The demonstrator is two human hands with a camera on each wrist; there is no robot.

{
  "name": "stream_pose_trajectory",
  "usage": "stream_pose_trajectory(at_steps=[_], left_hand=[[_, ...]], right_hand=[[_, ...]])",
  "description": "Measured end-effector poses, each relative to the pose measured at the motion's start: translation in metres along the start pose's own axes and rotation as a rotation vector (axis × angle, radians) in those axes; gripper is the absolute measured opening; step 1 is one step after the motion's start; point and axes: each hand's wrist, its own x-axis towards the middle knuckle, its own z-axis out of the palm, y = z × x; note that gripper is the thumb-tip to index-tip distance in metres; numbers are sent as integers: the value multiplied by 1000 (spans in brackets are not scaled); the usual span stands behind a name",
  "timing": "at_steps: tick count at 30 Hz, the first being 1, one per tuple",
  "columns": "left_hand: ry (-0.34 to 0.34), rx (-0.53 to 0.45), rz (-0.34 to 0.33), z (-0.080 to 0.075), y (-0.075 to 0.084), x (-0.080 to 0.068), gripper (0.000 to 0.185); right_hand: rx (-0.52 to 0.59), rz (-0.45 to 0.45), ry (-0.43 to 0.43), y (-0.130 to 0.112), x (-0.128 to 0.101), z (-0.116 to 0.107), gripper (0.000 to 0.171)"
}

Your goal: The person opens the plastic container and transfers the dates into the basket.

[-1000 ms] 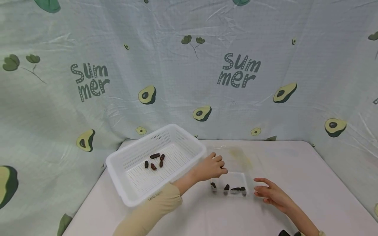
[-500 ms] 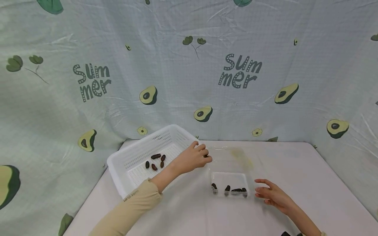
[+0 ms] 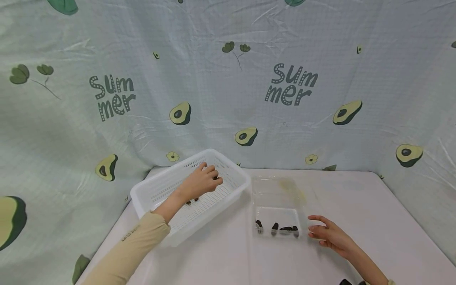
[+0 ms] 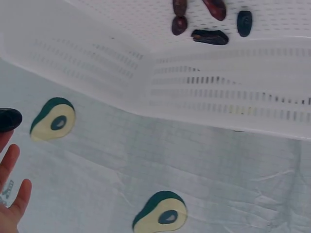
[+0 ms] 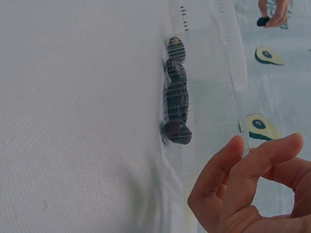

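My left hand is over the white perforated basket, pinching a dark date between thumb and fingertips. Several brown dates lie on the basket floor, partly hidden by the hand in the head view. To the right, a clear plastic box stands with its lid tipped back. Along its near side lies a row of dates. Beside the box's right side is my right hand, fingers loosely bent and holding nothing.
A white cloth covers the table. Behind it hangs a pale curtain printed with avocados and lettering. The basket sits at the back left, angled, with its raised walls near the box.
The left hand has moved left from above the clear box to over the basket, carrying the date. My right hand stays beside the box.
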Motion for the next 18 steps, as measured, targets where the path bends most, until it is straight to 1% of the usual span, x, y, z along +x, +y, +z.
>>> stream_pose_trajectory(at_steps=[5,8,12,18], left_hand=[[-19,-3,-46,13,-17,-21,11],[-49,-13,-77,19,-25,-32,10],[-75,-31,-116,26,-35,-44,11],[-65,-40,-168,37,-46,-58,16]], right_hand=[[8,-6,-6,0,-1,0,58],[7,-8,-10,0,-2,0,59],[9,-4,-11,-1,-3,1,60],[18,-9,-11,-1,-3,1,58]])
